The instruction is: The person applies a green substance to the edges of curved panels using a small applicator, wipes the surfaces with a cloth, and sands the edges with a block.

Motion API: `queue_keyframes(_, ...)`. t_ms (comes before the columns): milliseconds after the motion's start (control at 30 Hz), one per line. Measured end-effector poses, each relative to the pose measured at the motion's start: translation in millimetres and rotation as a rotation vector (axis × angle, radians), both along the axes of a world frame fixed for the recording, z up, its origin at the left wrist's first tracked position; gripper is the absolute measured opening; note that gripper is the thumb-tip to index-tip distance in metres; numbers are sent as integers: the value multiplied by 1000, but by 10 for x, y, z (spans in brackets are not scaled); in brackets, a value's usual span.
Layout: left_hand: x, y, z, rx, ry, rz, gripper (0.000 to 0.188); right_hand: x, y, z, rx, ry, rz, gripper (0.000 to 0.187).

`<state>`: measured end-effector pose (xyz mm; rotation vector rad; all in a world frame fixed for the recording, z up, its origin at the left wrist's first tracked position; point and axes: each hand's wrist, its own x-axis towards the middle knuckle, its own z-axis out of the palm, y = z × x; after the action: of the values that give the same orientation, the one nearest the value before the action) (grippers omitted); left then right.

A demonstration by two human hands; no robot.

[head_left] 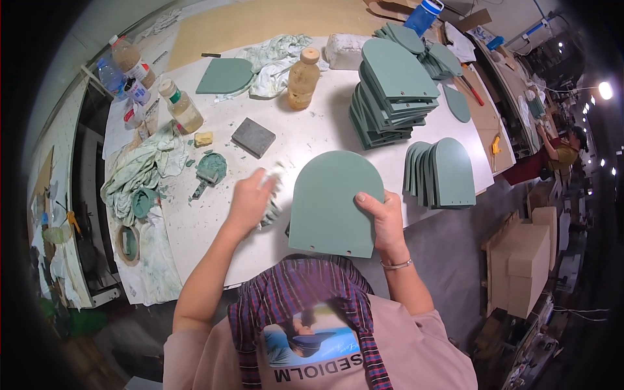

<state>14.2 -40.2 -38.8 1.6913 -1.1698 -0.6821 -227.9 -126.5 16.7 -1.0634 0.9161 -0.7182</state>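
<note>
Arched panel point(331, 201) at frame centre on table point(305, 140), right hand point(383, 218) at its lower right edge. Left hand point(250, 201) with rag point(273, 195) just left of panel. Panel stack point(390, 97) upper right; leaning panels point(445, 172) right. Bottle point(302, 78) above centre; sanding block point(253, 136) below it, upper left of panel.

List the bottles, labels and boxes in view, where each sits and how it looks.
Amber bottle: upright, table centre, tan cap.
Labelled bottle: table's left, white cap, pale liquid.
Blue-capped bottle: far edge, blue.
Cardboard boxes: floor at right, plain tan.
</note>
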Motion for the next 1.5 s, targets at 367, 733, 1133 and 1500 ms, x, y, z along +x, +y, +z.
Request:
queue_keyframes(367, -282, -143, 263, -19, -171, -94, 18, 47, 36, -29, 7, 4, 45, 30)
queue_keyframes(733, -62, 30, 405, -199, 107, 113, 19, 12, -74, -15, 88, -138, -94, 32)
queue_keyframes(1133, -277, 9, 494, -23, -57, -36, 36, 27, 15, -120, 315, -113, 44, 35)
queue_keyframes(1500, 102, -118, 402, -89, -203, 190, 31, 72, 3, -56, 295, -92, 138, 33)
